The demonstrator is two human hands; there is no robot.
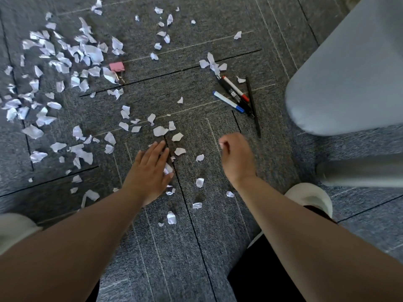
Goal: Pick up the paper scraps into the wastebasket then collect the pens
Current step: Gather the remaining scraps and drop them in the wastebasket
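Dozens of scraps (pixel 93 52) lie loose, mostly 10 o'clock; left hand (pixel 150 168) flat on some, right hand (pixel 237 158) seemingly pinching 1; next, sweep them together; pens (pixel 226 101), 1 o'clock, wait.

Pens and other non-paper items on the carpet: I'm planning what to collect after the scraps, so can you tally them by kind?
Blue-capped marker: 1
Red-capped marker: 1
Thick black pen: 1
Thin black pen: 1
Pink binder clip: 1
Total: 5. The paper scraps are left out as too many to count.
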